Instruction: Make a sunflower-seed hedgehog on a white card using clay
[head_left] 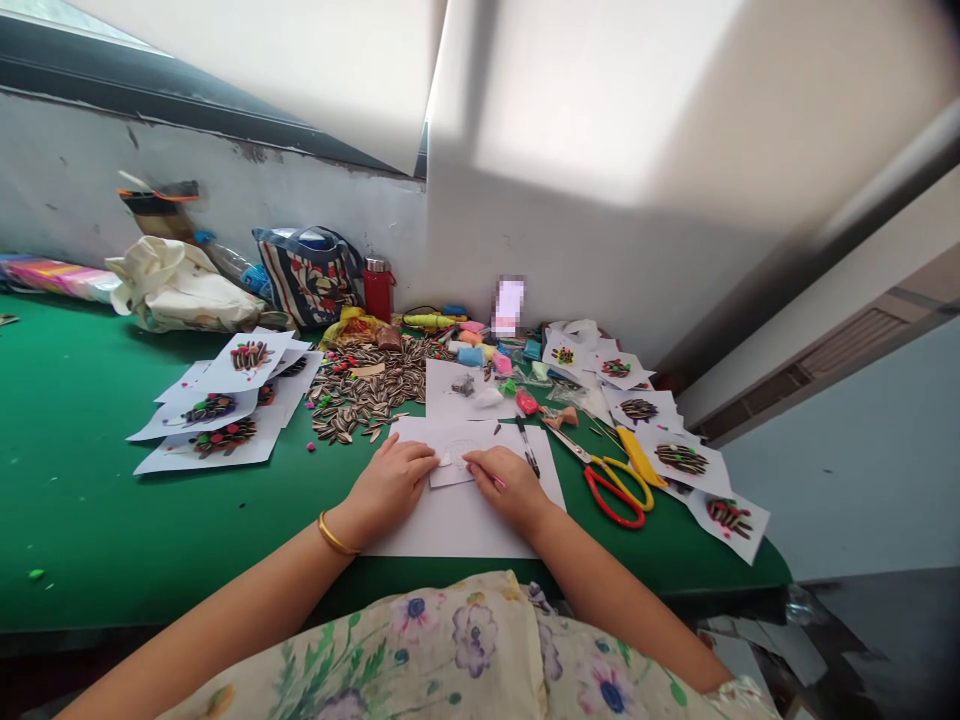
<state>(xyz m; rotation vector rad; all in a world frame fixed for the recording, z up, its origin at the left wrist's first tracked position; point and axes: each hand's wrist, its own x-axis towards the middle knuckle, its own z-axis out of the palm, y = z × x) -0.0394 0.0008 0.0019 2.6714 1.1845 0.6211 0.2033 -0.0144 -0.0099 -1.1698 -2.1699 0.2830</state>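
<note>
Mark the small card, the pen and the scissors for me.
Small card (456, 464): head view, middle of its face.
Pen (528, 447): head view, middle of its barrel.
Scissors (589, 458): head view, near the pivot.

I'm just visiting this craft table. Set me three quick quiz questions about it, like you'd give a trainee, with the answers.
1. True or false: a gold-coloured bangle circles the wrist of the person's left hand.

2. What lies directly beneath the small white paper at the fingertips of both hands?
a) a red bottle with a silver lid
b) a larger white paper sheet
c) a striped fabric bag

3. Fill in: the metal scissors beside the right hand have one ___ handle and one ___ handle.

Key: 1. True. 2. b. 3. Red; yellow.
</note>
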